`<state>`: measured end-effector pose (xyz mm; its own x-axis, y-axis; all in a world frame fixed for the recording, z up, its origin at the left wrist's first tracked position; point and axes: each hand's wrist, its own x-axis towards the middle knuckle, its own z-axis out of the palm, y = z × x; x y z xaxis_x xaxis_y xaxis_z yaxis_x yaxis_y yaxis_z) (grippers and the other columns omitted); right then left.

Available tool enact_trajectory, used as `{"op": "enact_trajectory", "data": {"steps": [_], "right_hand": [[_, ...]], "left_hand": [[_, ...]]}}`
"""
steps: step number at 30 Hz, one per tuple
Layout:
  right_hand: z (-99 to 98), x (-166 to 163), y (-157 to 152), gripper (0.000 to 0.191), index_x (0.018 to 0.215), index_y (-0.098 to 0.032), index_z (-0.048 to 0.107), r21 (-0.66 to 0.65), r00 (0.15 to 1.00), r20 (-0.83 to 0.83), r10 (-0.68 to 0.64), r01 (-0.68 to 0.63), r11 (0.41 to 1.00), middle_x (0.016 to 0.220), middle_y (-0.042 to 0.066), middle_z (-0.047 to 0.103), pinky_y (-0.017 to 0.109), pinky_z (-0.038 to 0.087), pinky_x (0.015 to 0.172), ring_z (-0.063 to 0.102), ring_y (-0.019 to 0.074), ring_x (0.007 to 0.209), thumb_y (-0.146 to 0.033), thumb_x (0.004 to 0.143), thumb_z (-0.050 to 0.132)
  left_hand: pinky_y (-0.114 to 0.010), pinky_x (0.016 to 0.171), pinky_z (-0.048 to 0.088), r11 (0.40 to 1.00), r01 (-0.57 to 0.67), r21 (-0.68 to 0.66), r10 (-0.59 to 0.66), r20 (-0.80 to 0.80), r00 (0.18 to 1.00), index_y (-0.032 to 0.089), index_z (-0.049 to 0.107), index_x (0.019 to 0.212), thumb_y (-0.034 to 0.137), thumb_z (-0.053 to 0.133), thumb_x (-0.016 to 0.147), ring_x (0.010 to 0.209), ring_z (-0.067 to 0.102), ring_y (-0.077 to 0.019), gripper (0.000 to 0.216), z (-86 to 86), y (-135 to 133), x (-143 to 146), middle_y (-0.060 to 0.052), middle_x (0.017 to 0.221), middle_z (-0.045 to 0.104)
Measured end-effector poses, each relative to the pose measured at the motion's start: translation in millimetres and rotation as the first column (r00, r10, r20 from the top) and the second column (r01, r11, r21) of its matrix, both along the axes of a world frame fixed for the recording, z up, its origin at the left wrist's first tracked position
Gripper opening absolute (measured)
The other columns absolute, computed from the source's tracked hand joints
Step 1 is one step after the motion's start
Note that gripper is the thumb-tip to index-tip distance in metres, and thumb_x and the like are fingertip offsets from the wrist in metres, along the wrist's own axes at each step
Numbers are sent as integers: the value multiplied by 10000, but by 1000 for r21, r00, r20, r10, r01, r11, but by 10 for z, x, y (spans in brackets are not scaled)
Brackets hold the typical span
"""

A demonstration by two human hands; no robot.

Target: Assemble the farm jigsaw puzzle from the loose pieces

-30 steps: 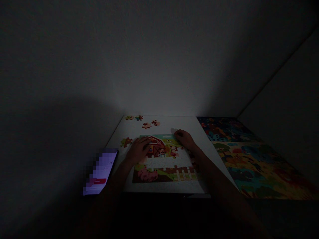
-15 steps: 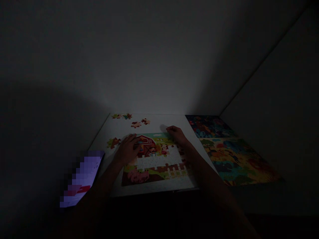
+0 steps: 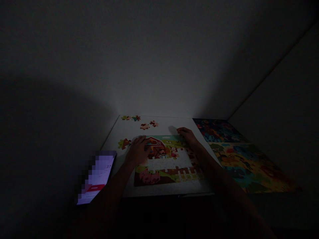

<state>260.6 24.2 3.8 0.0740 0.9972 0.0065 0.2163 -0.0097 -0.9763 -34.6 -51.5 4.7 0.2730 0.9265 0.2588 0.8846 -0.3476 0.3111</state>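
Note:
On the white table lies a partly assembled farm jigsaw puzzle point(image 3: 156, 151), with a red barn at its top, a pig at lower left and a white fence at lower right. Bare table shows through a gap in its middle. My left hand point(image 3: 138, 150) rests palm down with fingers stretched over the puzzle's upper left edge. At the upper right corner, my right hand point(image 3: 187, 135) has its fingers curled together; whether anything is between them is too dark to tell. Just left of my left hand lie loose puzzle pieces point(image 3: 124, 143).
More loose pieces point(image 3: 144, 126) lie toward the wall point(image 3: 154, 76), others point(image 3: 126, 118) at the far left corner. A lit phone point(image 3: 99, 179) stands at the table's left edge. Two finished pictures, a dark one point(image 3: 216, 129) and an animal one point(image 3: 249, 166), lie on the right.
The view has swung a little left, so everything appears shifted right. Both hands keep nearly the same places on the puzzle.

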Motion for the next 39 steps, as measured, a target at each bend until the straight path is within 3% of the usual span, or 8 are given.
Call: {"op": "enact_trajectory", "data": {"steps": [9,15,18,26,29,33,39], "right_hand": [[67,-364,382,181,862,-158,688,102,937,332,109,-150,983,875,56,716,308,482,781,633,177,802,-249,728,608],[105,-877,637,290,1082,-147,685,107,760,636,133,-257,960,1135,120,687,314,478,891,636,205,1010,-198,809,601],[96,-1079,713,353,1160,-135,665,127,680,728,88,-260,957,1202,149,646,321,456,948,614,226,1079,-275,839,620],[135,-1333,762,525,1305,-122,577,76,547,837,34,-176,981,1269,191,584,349,443,956,562,289,1170,-428,879,597],[146,-1422,776,463,1285,-154,604,101,529,846,66,-281,955,1288,162,589,324,429,961,557,263,1179,-418,907,553],[127,-1523,813,475,1279,-157,619,34,434,877,207,-485,874,1269,138,626,306,406,977,569,249,1165,-439,901,563],[167,-1578,795,337,1178,-173,687,-8,332,910,246,-581,814,1224,114,670,318,393,982,579,262,1155,-338,920,547]], "left_hand": [[-478,1156,301,1000,1,-17,0,40,999,241,624,1245,271,546,877,1348,440,-254,378,-9,0,-6,-78,1411,546],[-472,1149,309,999,-21,-39,22,30,999,235,631,1238,246,561,858,1346,443,-259,387,47,-29,15,-91,1411,543],[-466,1158,296,998,-26,-50,27,24,999,231,628,1247,248,569,854,1355,433,-263,398,69,-40,23,-93,1418,537],[-472,1165,273,997,-31,-72,33,35,999,213,632,1236,264,549,867,1366,414,-258,381,46,-27,21,-98,1434,523],[-483,1162,274,998,-19,-68,21,37,999,214,625,1243,271,538,874,1366,411,-258,384,37,-20,16,-97,1444,512],[-466,1160,283,999,-23,-44,23,21,1000,219,619,1254,281,541,874,1356,427,-256,393,29,-15,12,-89,1433,524],[-465,1155,297,998,-26,-50,29,47,999,240,623,1248,265,558,861,1352,431,-256,393,52,-22,21,-74,1430,527]]}}
